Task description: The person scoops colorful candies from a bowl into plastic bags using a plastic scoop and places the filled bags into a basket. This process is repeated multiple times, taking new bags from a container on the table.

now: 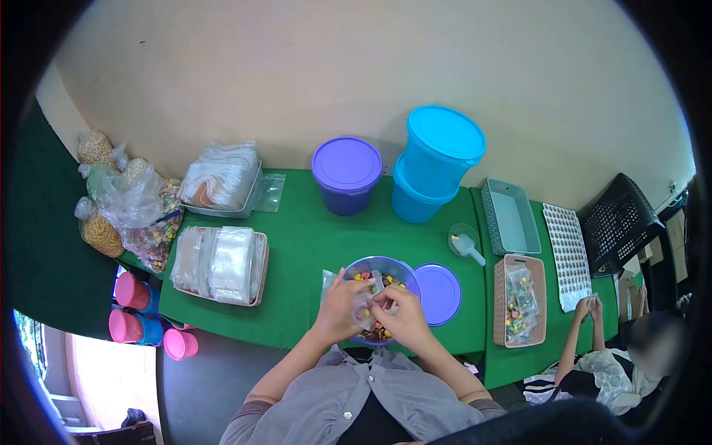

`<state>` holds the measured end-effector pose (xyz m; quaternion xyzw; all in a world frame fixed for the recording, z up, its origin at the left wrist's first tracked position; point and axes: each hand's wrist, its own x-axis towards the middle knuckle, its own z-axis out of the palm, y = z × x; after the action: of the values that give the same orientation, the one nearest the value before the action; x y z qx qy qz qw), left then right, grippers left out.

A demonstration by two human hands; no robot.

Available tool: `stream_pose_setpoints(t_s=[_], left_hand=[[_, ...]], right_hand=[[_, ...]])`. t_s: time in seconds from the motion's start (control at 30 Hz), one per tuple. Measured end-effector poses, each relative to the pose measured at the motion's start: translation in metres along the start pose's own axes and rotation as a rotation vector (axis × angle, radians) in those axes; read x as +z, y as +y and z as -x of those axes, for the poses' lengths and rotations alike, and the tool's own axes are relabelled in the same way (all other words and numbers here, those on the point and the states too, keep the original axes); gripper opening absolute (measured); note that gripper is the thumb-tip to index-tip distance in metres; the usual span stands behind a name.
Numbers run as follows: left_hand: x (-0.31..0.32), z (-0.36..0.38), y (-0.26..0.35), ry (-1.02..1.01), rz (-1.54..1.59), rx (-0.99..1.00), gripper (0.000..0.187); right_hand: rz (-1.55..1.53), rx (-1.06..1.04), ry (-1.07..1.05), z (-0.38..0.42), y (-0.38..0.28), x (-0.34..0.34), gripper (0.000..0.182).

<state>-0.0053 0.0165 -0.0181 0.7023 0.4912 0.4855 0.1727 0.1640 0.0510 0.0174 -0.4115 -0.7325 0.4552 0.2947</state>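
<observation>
A round purple tub [406, 276] full of colourful pieces stands at the table's front edge. Over it, my left hand [340, 305] is closed on a small clear plastic bag [363, 315]. My right hand [401, 314] pinches at the bag's upper part, close to the left fingers; a pale scoop-like handle [377, 282] shows just above its fingers. The purple lid [437, 294] lies flat on the right of the tub. Behind it, a clear scoop [466, 245] rests in a small round container [455, 231].
Baskets of clear bags [263, 267] stand left, beside large filled bags [141, 193]. Lidded purple [347, 174] and blue [437, 163] buckets stand behind. Rightward are a basket of filled packets [540, 297], a grey basket [512, 215], a sticker sheet [567, 256] and another person [612, 371].
</observation>
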Motion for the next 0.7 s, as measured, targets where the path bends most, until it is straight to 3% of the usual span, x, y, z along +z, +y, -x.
stream_pose_setpoints(t_s=[0.07, 0.2, 0.27, 0.3, 0.37, 0.47, 0.63, 0.7], left_hand=[[-0.006, -0.001, -0.009, -0.062, -0.123, 0.071, 0.044], [-0.008, -0.005, -0.005, 0.061, -0.059, 0.094, 0.037], [-0.013, -0.005, 0.001, 0.155, 0.29, -0.164, 0.04], [-0.014, -0.006, 0.004, 0.152, 0.291, -0.166, 0.04], [-0.015, -0.009, 0.01, 0.177, 0.561, -0.14, 0.044], [-0.012, -0.006, 0.019, 0.156, 0.67, -0.003, 0.047], [-0.028, -0.002, 0.022, 0.25, 0.76, -0.007, 0.048], [-0.039, -0.004, 0.02, 0.493, 0.719, 0.042, 0.044]], right_hand=[[0.152, -0.046, 0.121, -0.002, 0.0, -0.003, 0.013], [0.088, -0.004, 0.004, -0.006, -0.007, -0.015, 0.025], [-0.274, -0.092, -0.029, -0.009, -0.011, -0.019, 0.055], [-0.275, -0.088, -0.028, -0.009, -0.01, -0.016, 0.055], [-0.036, -0.368, -0.088, -0.013, -0.001, -0.003, 0.077], [0.004, -0.364, -0.199, 0.001, 0.021, 0.021, 0.078], [0.095, -0.426, -0.126, -0.009, 0.01, 0.016, 0.074], [0.022, -0.345, 0.065, -0.021, 0.034, 0.015, 0.061]])
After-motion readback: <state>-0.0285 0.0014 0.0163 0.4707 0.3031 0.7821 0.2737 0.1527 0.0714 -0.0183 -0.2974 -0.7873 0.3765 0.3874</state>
